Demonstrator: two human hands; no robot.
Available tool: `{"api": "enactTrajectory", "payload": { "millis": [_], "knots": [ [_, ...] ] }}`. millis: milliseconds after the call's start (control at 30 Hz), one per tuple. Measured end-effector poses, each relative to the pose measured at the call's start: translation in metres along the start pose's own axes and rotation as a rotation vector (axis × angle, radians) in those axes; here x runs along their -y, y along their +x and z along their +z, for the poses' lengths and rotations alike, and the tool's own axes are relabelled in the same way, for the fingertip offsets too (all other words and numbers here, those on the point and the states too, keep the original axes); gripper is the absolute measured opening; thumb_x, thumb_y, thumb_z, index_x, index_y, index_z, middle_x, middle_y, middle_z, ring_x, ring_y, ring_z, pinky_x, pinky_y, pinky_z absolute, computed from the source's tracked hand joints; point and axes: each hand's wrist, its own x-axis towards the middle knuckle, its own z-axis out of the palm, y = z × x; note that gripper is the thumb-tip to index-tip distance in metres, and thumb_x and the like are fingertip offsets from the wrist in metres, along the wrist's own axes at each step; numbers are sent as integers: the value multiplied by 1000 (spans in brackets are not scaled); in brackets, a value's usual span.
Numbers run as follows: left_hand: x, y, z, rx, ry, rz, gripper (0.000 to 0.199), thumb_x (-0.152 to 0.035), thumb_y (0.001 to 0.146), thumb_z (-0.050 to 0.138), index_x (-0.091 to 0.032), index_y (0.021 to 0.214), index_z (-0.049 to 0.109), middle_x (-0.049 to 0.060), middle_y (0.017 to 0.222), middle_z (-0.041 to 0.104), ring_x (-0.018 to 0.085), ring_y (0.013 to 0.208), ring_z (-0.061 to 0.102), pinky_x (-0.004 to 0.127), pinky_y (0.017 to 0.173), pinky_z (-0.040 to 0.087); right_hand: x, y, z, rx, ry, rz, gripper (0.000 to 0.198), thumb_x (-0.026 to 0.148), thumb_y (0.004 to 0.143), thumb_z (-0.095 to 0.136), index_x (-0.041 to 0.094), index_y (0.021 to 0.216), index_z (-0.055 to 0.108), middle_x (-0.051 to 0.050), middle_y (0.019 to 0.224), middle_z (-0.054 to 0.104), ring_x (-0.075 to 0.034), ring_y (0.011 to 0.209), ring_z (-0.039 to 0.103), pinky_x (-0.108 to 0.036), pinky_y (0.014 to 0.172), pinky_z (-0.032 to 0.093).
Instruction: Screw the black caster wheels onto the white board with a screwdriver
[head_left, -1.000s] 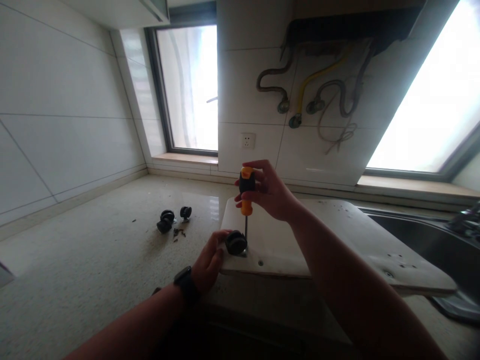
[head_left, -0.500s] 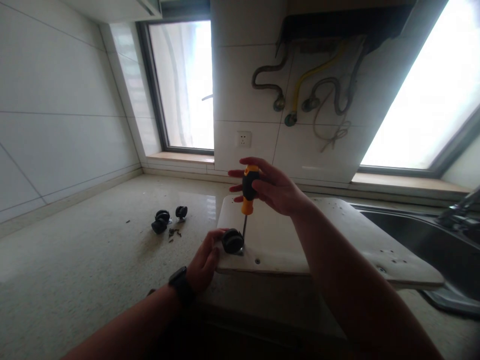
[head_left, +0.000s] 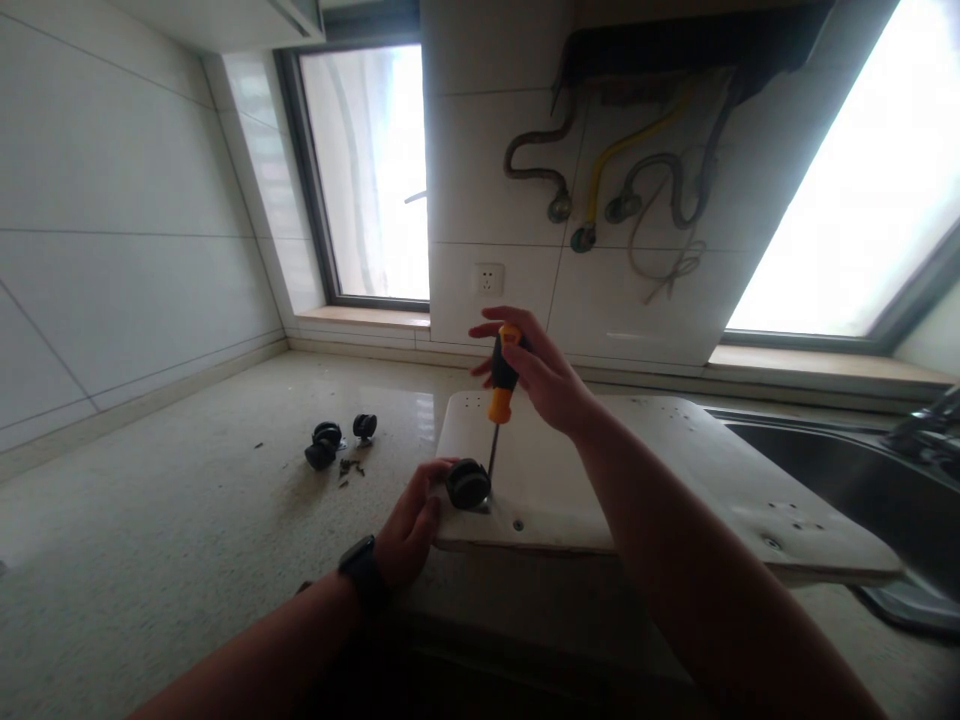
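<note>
My right hand (head_left: 544,375) holds a yellow-and-black screwdriver (head_left: 504,372) by its handle, thumb on the near side and some fingers stretched out past it. Its shaft slants down to the metal plate of a black caster wheel (head_left: 468,485); the tip is too small to make out. The caster stands at the near left corner of a white board (head_left: 559,470). My left hand (head_left: 411,520), with a dark watch on the wrist, is closed about the caster's left side at the board's edge; its fingertips are partly hidden behind the wheel.
Several loose black casters (head_left: 321,455) lie on the speckled counter (head_left: 187,520) to the left, with small screws (head_left: 348,467) beside them. A sink (head_left: 825,460) with a faucet (head_left: 930,420) is at right, partly under the board. A socket (head_left: 489,279) and pipes are on the wall behind.
The screwdriver's handle has tipped to the right, and the right hand has turned and shifted slightly right with it. My left hand keeps its place at the caster.
</note>
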Motion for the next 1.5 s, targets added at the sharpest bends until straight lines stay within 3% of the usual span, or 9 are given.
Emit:
{"api": "enactTrajectory", "payload": {
  "millis": [100, 200, 367, 500, 733, 867, 1033, 1167, 1500],
  "knots": [
    [2, -1, 0, -7, -8, 6, 37, -43, 107, 38, -24, 136, 48, 13, 140, 56, 30, 128, 53, 51, 109, 38, 7, -2, -6, 188, 256, 97, 53, 31, 92, 59, 33, 142, 43, -7, 155, 44, -25, 124, 62, -44, 97, 58],
    [4, -2, 0, -11, -6, 1, 38, -43, 106, 39, -23, 137, 48, 13, 141, 55, 31, 129, 52, 51, 110, 38, 11, -2, -6, 214, 237, 147, 53, 29, 88, 69, 32, 136, 47, -7, 138, 58, -24, 114, 68, -47, 95, 59],
    [2, -2, -1, 7, 25, -30, 37, -42, 106, 40, -22, 137, 48, 13, 137, 58, 31, 126, 55, 52, 109, 39, 9, 1, 4, -117, -299, -62, 49, 36, 67, 90, 25, 101, 57, 5, 81, 57, -12, 68, 56, -30, 63, 55],
    [2, -1, -1, -3, 47, -40, 36, -40, 107, 39, -22, 137, 49, 13, 136, 59, 31, 126, 55, 53, 110, 38, 2, 1, 13, -198, -571, -180, 45, 42, 75, 84, 26, 108, 58, 5, 82, 55, -10, 66, 49, -29, 64, 50],
    [3, 1, -2, -15, 12, -5, 36, -41, 106, 40, -23, 136, 50, 13, 139, 57, 32, 127, 54, 57, 110, 38, -9, 5, -1, 149, 108, 64, 52, 31, 93, 61, 35, 142, 43, -8, 152, 45, -20, 114, 68, -42, 101, 55],
    [2, 0, -3, -21, 15, 0, 36, -41, 106, 39, -23, 135, 50, 13, 140, 56, 32, 128, 53, 54, 109, 39, -7, 6, -9, 213, 198, 142, 60, 27, 86, 71, 33, 138, 42, -7, 135, 58, -22, 106, 71, -47, 96, 59],
    [1, 0, -2, -14, 52, -16, 37, -41, 106, 39, -22, 136, 50, 12, 133, 60, 30, 124, 56, 52, 108, 40, -2, 7, -1, -77, -344, -54, 56, 33, 68, 89, 25, 106, 50, 3, 92, 58, -11, 71, 58, -28, 60, 53],
    [1, 1, -1, -21, 67, -38, 36, -40, 106, 39, -22, 136, 50, 12, 132, 61, 30, 123, 56, 52, 108, 40, -3, 5, 4, -194, -695, -210, 46, 34, 73, 84, 25, 99, 47, 4, 82, 56, -11, 68, 50, -28, 59, 46],
    [4, 0, -2, -20, 64, 7, 37, -41, 106, 39, -22, 136, 51, 13, 137, 58, 30, 126, 54, 53, 109, 38, 0, 1, -16, 297, 63, 39, 64, 20, 91, 65, 34, 145, 35, -7, 136, 50, -22, 114, 65, -39, 89, 61]
  ]
}}
